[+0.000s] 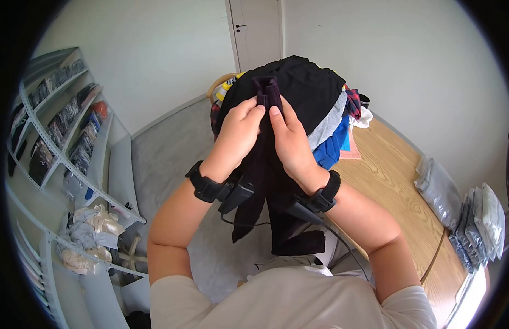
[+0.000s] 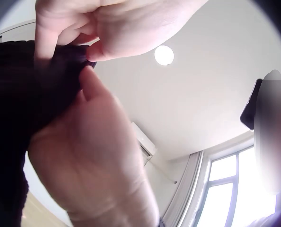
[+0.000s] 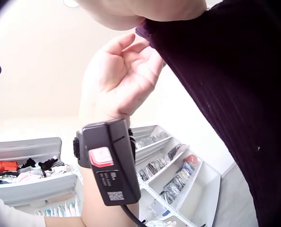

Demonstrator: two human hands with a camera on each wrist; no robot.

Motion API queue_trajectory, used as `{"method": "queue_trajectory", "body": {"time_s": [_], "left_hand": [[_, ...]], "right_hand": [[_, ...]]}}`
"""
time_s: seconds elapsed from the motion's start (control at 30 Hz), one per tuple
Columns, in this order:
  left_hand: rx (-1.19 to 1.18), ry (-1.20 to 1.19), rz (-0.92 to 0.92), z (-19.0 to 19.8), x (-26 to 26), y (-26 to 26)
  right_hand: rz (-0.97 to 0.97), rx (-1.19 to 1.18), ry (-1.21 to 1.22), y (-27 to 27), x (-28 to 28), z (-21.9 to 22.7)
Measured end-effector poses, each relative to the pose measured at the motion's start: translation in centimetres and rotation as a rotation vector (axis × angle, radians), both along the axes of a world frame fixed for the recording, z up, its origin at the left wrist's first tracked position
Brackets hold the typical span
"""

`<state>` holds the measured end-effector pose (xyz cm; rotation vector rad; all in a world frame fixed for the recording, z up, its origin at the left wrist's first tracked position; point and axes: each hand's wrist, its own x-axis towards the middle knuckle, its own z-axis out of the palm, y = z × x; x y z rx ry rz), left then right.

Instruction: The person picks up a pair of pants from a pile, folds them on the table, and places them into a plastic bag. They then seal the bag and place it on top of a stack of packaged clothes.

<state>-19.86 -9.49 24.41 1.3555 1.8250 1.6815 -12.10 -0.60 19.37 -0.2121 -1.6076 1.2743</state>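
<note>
A dark purple, nearly black garment is pinched at its upper edge by both hands and hangs down before the person's lap. The left hand grips it from the left, the right hand from the right, thumbs close together on top. In the left wrist view the dark fabric fills the left side, between the left hand above and the right hand below. Ribbed texture shows on the garment in the right wrist view, beside the left hand; some fingertips are hidden.
Behind the hands lies a heap of clothes with a black cloth on top. A wooden table extends to the right, with clear-bagged garments at its far side. Shelves of packed clothes stand on the left.
</note>
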Motion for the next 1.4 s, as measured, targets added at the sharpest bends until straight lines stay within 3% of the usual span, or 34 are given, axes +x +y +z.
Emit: {"method": "queue_trajectory", "body": {"time_s": [0.03,0.2,0.37,0.57,0.67,0.7,0.8,0.87,0.9,0.93,1.0,1.03,1.17,1.23,1.27,1.33,1.4], "left_hand": [[0.105,-0.245,-0.099,0.1,0.4,-0.3],[0.15,-0.391,-0.217,1.1,0.7,-2.4],[0.155,-0.502,-0.353,0.8,-0.2,-2.9],[0.228,-0.714,-0.472,0.6,-0.1,-2.8],[0.302,-0.689,-0.5,0.4,0.9,-2.8],[0.298,-0.69,-0.507,0.6,1.2,-2.9],[0.333,-0.564,-0.517,1.4,1.8,-3.5],[0.018,-0.307,-0.45,2.9,1.0,-3.9],[-0.095,-0.081,-0.406,3.7,0.3,-4.0],[-0.099,-0.082,-0.405,4.0,-0.2,-3.8],[0.136,1.01,0.069,4.6,-1.1,-3.2],[0.206,1.112,0.072,4.8,-1.7,-2.6],[0.152,1.244,-0.055,4.9,-2.1,-0.8],[-0.172,1.023,-0.215,5.7,-2.2,-0.3],[-0.179,1.023,-0.225,6.1,-2.1,0.1],[-0.13,1.053,-0.249,7.4,-1.7,0.8],[-0.046,1.164,-0.157,9.9,-1.9,1.3]], "right_hand": [[-0.002,0.0,0.001,0.1,0.3,0.1],[0.359,-0.263,0.128,0.8,2.3,0.7],[0.348,-0.243,0.164,0.6,2.9,-0.5],[0.189,-0.108,0.089,0.4,4.1,-0.6],[0.227,-0.116,0.082,0.0,5.2,0.3],[0.177,-0.006,0.018,-0.5,5.5,0.8],[0.073,0.173,-0.091,0.2,6.4,1.8],[0.108,0.175,-0.169,1.2,6.9,2.1],[0.194,0.022,-0.122,1.7,6.9,2.1],[0.234,-0.027,-0.073,2.1,7.0,1.8],[0.262,-0.072,-0.058,2.0,7.8,1.8],[0.259,-0.075,-0.055,1.7,8.1,1.7],[0.333,-0.029,0.001,0.5,9.3,2.0],[0.321,0.006,0.02,0.9,9.6,1.9],[0.316,0.028,-0.005,1.5,9.8,2.0],[0.159,0.18,0.025,2.5,9.9,2.5],[-0.157,0.357,0.001,2.5,10.8,3.3]]}}
